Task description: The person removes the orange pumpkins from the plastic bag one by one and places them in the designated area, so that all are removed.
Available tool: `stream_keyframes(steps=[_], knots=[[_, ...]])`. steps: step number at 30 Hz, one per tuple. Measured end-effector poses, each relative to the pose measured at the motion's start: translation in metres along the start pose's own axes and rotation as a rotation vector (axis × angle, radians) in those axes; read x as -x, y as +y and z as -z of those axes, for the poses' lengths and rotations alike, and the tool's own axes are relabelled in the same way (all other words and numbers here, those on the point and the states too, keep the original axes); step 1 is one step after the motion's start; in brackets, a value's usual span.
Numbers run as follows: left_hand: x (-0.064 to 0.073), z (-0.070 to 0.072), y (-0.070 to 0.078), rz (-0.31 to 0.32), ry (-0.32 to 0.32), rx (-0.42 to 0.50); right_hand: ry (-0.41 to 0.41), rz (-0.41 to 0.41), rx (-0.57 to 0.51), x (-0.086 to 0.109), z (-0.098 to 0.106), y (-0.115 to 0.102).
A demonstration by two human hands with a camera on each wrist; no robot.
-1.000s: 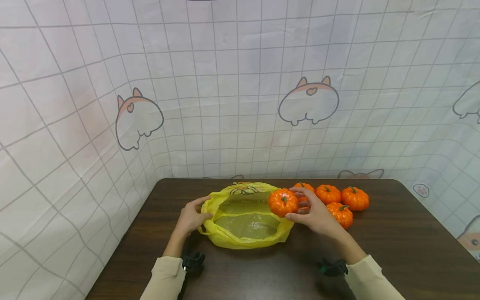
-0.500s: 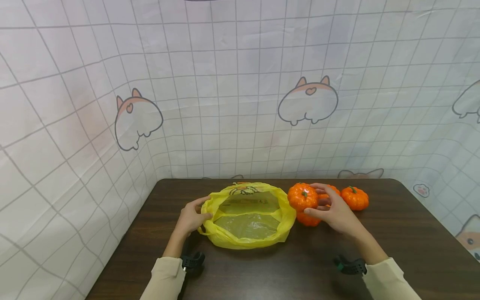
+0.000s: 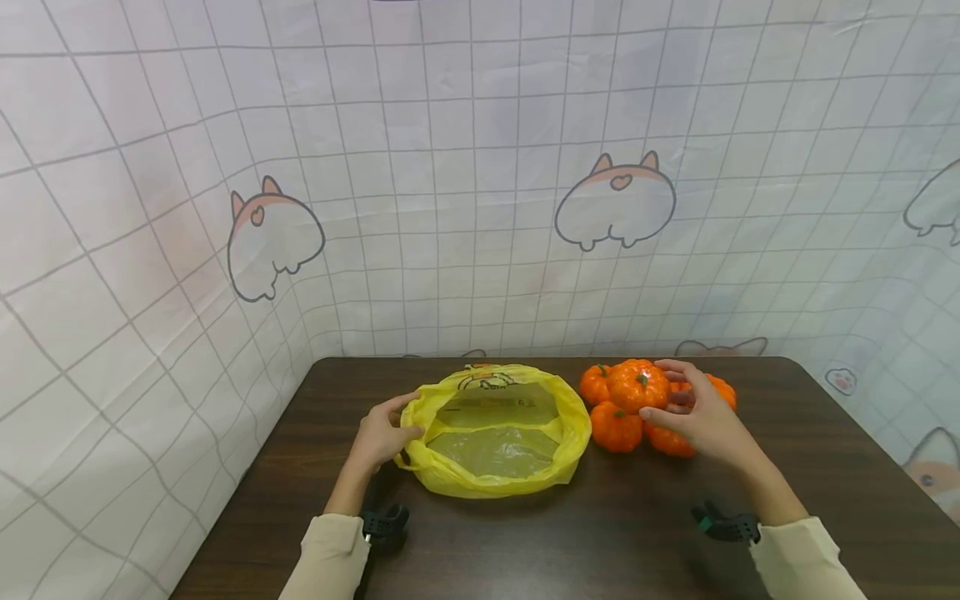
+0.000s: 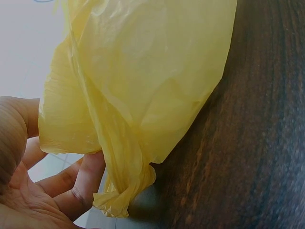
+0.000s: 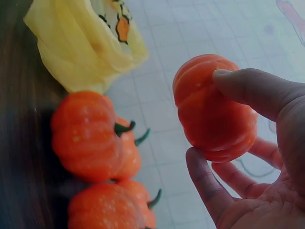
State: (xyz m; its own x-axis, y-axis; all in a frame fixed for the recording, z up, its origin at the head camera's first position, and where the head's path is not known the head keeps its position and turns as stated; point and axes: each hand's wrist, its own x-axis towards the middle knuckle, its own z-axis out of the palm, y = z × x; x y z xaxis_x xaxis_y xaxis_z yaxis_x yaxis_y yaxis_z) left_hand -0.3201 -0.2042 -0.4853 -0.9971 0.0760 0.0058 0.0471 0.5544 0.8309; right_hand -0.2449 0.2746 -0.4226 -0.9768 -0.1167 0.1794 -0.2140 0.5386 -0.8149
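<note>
My right hand (image 3: 701,417) holds a small orange pumpkin (image 3: 639,386) between thumb and fingertips, raised over the other pumpkins. In the right wrist view this pumpkin (image 5: 209,114) shows its ribbed side, with the thumb pressed on it. My left hand (image 3: 381,433) pinches the left rim of a yellow plastic bag (image 3: 487,486), whose wide mouth faces up. A twisted handle (image 4: 124,186) of the bag hangs by the left fingers in the left wrist view. The bag's inside shows no pumpkin.
Several more orange pumpkins sit in a cluster right of the bag, including a front-left pumpkin (image 3: 617,427) close to its rim and a right-hand pumpkin (image 3: 722,390). The dark wooden table (image 3: 525,550) ends at a white grid-patterned cloth (image 3: 487,275) behind.
My right hand has carried the pumpkin rightward, from over the bag's right rim to above the pumpkin cluster. The left hand and the bag have stayed in place.
</note>
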Motion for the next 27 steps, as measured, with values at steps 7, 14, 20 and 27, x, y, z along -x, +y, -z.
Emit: stream_keyframes(steps=[7, 14, 20, 27], knots=[[-0.001, 0.0, 0.001, -0.013, -0.002, -0.003, 0.023, -0.014, 0.053, 0.0, 0.013, 0.007], [-0.001, -0.001, -0.001, -0.013, 0.006, 0.004, 0.029, -0.02, 0.055, -0.001, 0.024, 0.016], [-0.003, -0.001, -0.002, -0.01, 0.01, -0.004, 0.033, -0.055, 0.025, 0.002, 0.037, 0.022], [-0.002, 0.0, -0.001, -0.006, 0.002, 0.001, 0.046, -0.077, 0.034, 0.006, 0.05, 0.025]])
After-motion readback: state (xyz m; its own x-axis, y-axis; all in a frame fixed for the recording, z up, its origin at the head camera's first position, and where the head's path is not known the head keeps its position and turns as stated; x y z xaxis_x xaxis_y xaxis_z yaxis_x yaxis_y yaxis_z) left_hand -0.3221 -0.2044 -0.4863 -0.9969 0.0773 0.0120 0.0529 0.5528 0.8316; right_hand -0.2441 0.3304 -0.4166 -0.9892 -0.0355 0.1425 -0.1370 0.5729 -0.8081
